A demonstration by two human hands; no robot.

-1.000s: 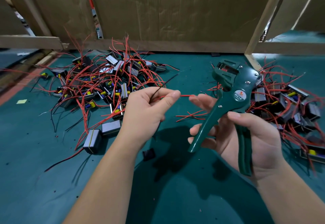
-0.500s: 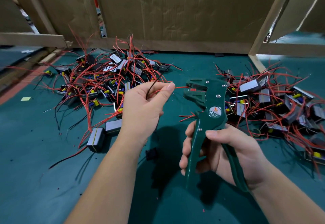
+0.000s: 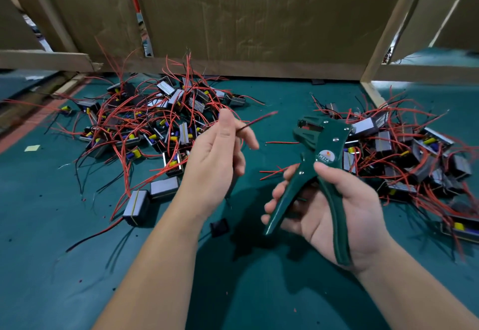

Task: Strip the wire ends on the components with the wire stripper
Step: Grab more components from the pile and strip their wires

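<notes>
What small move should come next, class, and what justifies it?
Probably feed the free end of the thin red wire, pinched in the left hand, into the head of the green metal wire stripper gripped by the right hand: the tip points that way but is apart from it.

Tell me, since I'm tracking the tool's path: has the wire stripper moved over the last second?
Yes. The wire stripper in the right hand has shifted left and lower in view, away from the wooden post.

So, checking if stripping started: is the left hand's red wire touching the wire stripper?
Apart. Head view shows green mat between the red wire and the wire stripper.
</notes>
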